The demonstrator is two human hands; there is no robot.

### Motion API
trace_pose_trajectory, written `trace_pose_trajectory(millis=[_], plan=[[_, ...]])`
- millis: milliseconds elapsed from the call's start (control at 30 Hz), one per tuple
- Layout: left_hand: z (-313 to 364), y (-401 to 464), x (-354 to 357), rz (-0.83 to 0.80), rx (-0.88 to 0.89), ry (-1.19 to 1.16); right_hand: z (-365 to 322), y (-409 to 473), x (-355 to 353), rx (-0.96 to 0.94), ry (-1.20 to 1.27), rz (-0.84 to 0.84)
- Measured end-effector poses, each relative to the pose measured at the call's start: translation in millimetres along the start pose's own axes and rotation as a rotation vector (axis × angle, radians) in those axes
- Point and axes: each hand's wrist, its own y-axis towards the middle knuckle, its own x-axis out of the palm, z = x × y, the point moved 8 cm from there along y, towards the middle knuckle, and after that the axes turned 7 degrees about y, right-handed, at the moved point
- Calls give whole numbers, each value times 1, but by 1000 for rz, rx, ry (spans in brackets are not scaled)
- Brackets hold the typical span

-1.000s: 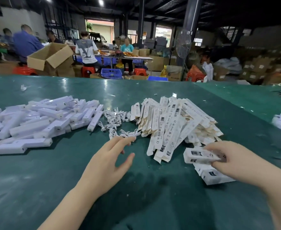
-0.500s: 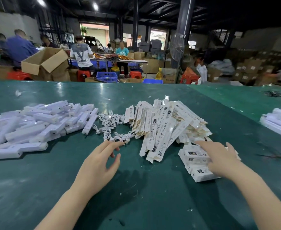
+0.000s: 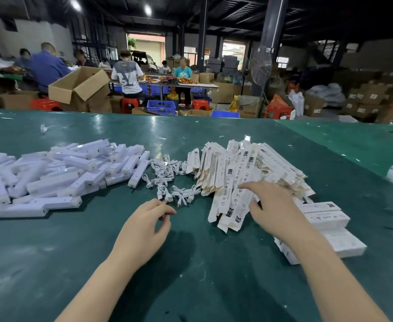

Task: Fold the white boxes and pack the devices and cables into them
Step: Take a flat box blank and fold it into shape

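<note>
Single head-worn wide-angle view, facing forward and down across green tabletop [image 3: 74, 263]; close over both forearms, warehouse behind.

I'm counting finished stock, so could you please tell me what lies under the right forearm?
Folded white boxes are stacked under the right hand and forearm on the green table. The arm hides part of the stack, so no full count.

The green bench [image 3: 51, 263] carries a heap of white devices [image 3: 58, 173] toward its left edge, a tangle of white cables [image 3: 170, 177] at mid-bench, flat unfolded boxes [image 3: 242, 177] beside them, and folded boxes [image 3: 330, 231] further right.
</note>
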Motion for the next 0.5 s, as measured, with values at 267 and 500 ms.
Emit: trace_pose_trajectory(millis=[267,500], plan=[[-13,-1,1,-37,-45,18,-29,18,82,336,-70,-15],[-14,3,0,-14,-61,15,0,16,75,445,107,150]])
